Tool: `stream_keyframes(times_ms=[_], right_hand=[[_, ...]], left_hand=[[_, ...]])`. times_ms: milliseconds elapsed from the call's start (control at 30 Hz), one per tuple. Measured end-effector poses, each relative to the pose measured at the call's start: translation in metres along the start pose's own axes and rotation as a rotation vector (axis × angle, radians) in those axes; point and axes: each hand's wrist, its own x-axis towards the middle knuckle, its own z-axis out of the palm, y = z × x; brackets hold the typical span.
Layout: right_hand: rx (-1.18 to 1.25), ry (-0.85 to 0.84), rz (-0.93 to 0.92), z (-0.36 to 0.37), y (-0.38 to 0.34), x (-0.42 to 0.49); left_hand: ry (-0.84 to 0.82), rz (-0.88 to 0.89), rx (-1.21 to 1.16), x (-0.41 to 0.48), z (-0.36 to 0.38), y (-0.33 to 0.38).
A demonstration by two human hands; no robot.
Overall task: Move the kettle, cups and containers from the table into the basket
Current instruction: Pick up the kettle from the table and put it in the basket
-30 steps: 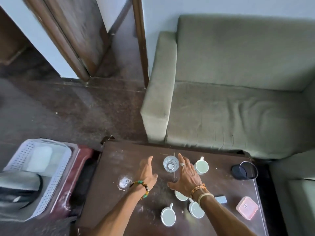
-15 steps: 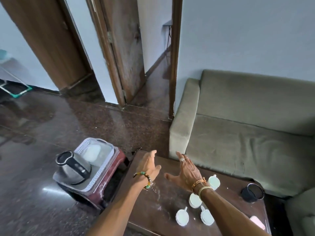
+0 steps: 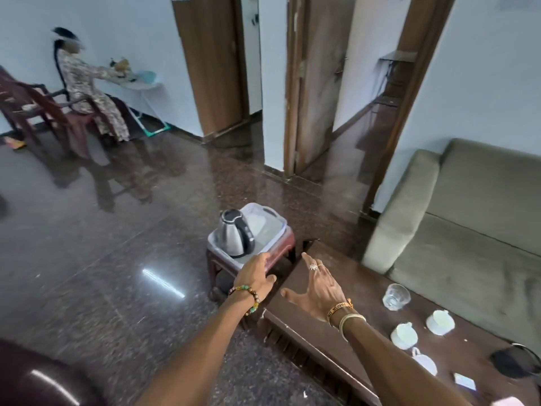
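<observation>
Steel kettle [image 3: 234, 237] with a black handle sits inside the white basket [image 3: 275, 224], just left of the frame's centre; the basket rests on a small dark red stool [image 3: 282, 247] standing on the polished stone floor [image 3: 117, 259]. Just below the basket, the left hand [image 3: 257, 276] reaches toward its near edge, fingers [image 3: 263, 257] loosely spread and holding nothing; a beaded bracelet circles the wrist. Beside it, the right hand [image 3: 317, 288] hovers over the near left corner of the brown tabletop [image 3: 336, 341], palm down, fingers splayed wide and empty, with a ring on one finger and bangles at the wrist.

At lower right of the frame, the tabletop carries a clear glass [image 3: 395, 296], three white cups [image 3: 440, 322] grouped below it, a black container [image 3: 515, 361] at the right edge, and a small pale box [image 3: 465, 381] near the bottom. A pink item [image 3: 508, 402] shows only partly at the bottom edge. Right of the tabletop is a grey-green sofa [image 3: 468, 230]. In the upper left of the frame a seated person [image 3: 85, 86], blurred, faces a small white table.
</observation>
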Motion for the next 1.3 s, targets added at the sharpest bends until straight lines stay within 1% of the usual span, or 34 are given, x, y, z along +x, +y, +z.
stream_keyframes(times_ms=[133, 233, 300, 400, 533, 600, 700, 833, 1000, 1133, 1233, 1300], right_hand=[[0.017, -0.026, -0.072, 0.012, -0.043, 0.008], [0.032, -0.02, -0.103, 0.015, -0.062, 0.028], [0.044, -0.036, -0.125, 0.019, -0.067, 0.041], [0.041, -0.097, -0.136, 0.033, -0.069, 0.058], [0.013, -0.168, -0.149, 0.059, -0.071, 0.074], [-0.004, -0.211, -0.169, 0.067, -0.072, 0.08], [-0.041, -0.232, -0.248, 0.068, -0.082, 0.098], [-0.022, -0.187, -0.304, 0.063, -0.101, 0.126], [-0.02, -0.162, -0.31, 0.067, -0.119, 0.153], [-0.042, -0.189, -0.32, 0.09, -0.127, 0.163], [-0.035, -0.21, -0.285, 0.108, -0.139, 0.171], [-0.034, -0.223, -0.264, 0.117, -0.146, 0.175]], left_hand=[[0.054, -0.044, 0.003, -0.006, -0.033, -0.037], [0.102, -0.112, -0.068, 0.0, -0.05, -0.057], [0.143, -0.169, -0.095, 0.001, -0.057, -0.071], [0.183, -0.298, -0.176, -0.004, -0.058, -0.092], [0.202, -0.371, -0.199, -0.004, -0.047, -0.116], [0.201, -0.383, -0.201, -0.002, -0.043, -0.121], [0.229, -0.393, -0.196, 0.007, -0.046, -0.123], [0.269, -0.391, -0.195, 0.024, -0.065, -0.123], [0.3, -0.383, -0.194, 0.042, -0.085, -0.129], [0.263, -0.4, -0.181, 0.052, -0.088, -0.147], [0.204, -0.409, -0.178, 0.06, -0.092, -0.168], [0.193, -0.408, -0.18, 0.069, -0.097, -0.181]])
